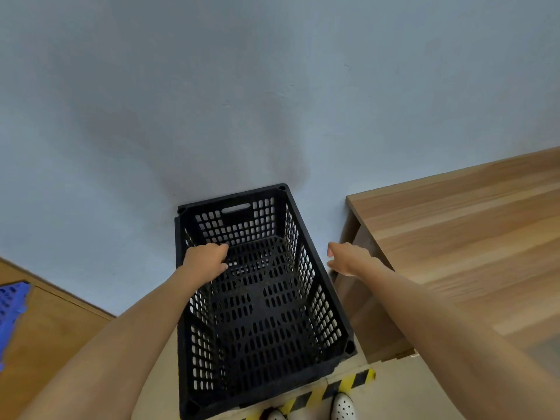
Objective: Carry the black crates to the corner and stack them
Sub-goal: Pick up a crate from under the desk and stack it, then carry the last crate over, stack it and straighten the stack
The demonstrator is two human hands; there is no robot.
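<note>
Crates are the job, but only one black crate [260,298] shows: it sits low against the pale blue wall [212,101], in the gap between a wooden table [469,237] on the right and a wooden surface [45,328] on the left, its near end over a strip of yellow-and-black tape [348,383] on the floor. The left hand [206,263] grips the crate's left rim, fingers curled over the edge and into the basket. The right hand [348,257] hovers just beside the right rim with relaxed, spread fingers, holding nothing and apart from the plastic. With only one side held, any lift or shove from here would likely tilt or twist the crate, and its far corner could scrape the wall. The right hand works in a narrow slot between the crate and the table's side, so knuckles could get pinched there if the crate slides right. Stacking another crate will probably need the corners lined up, or it will sit crooked. A blue slotted panel [12,307] lies at the far left edge, well apart. White dotted shoes [342,406] stand just behind the tape, close enough to be caught if the crate drops.
</note>
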